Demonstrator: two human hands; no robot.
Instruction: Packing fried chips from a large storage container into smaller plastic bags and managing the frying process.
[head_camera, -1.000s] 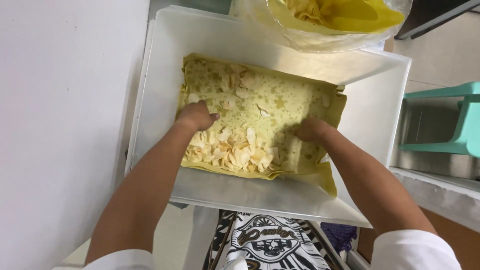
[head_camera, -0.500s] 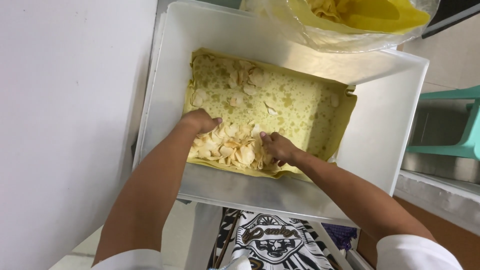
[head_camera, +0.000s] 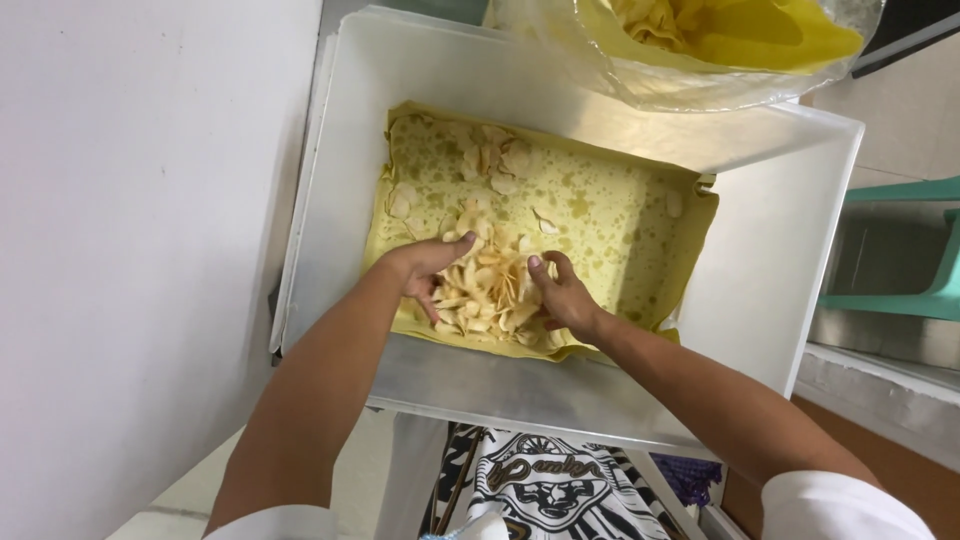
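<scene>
Both hands are down inside a deep white plastic tub (head_camera: 770, 290), cupped around a heap of pale, thin chips (head_camera: 490, 290) that lies on a yellow, oil-spotted paper liner (head_camera: 620, 230) covering the tub's floor. The left hand (head_camera: 425, 270) presses against the near-left side of the heap, thumb stretched over its top; its grip is half-curled around the chips rather than clenched. The right hand (head_camera: 562, 295) closes in from the opposite side, fingers bent into the pile, so the heap sits squeezed between the two grips. Whether any chips are lifted clear of the paper is hard to tell, since the palms hide the underside.

Beyond the grips, toward the far-left corner of the liner, a few loose chips (head_camera: 490, 160) lie scattered, well apart from the heap. Past the tub's far rim rests a clear plastic bag (head_camera: 640, 70) holding something yellow. To the right of the right hand's forearm, outside the tub, stands a teal stool (head_camera: 900, 250).
</scene>
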